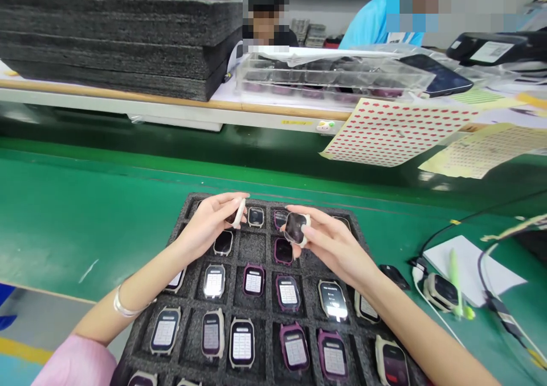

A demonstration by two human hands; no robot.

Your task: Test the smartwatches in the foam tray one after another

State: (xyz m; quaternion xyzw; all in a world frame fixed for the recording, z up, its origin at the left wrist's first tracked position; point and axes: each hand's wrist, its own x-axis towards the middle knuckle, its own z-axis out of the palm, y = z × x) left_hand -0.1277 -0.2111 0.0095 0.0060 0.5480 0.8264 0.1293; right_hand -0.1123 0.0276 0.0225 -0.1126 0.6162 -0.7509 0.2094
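Observation:
A black foam tray [260,250] with square pockets lies on the green belt in front of me. It holds several watch bodies, some white, some purple, many with lit screens. My left hand [209,221] pinches a white watch body [240,213] on edge over the tray's far row. My right hand [335,243] holds another white watch body [296,228] with a dark screen, tilted toward me, above the tray's middle. A silver bracelet [123,308] is on my left wrist.
A stack of dark foam sheets [119,33] stands at the far left. A clear plastic tray [329,73] and red-dotted sticker sheets [393,130] lie across the belt. To my right are a white watch on a cable [442,292], white paper [470,266] and a green pen [456,280]. Two people sit opposite.

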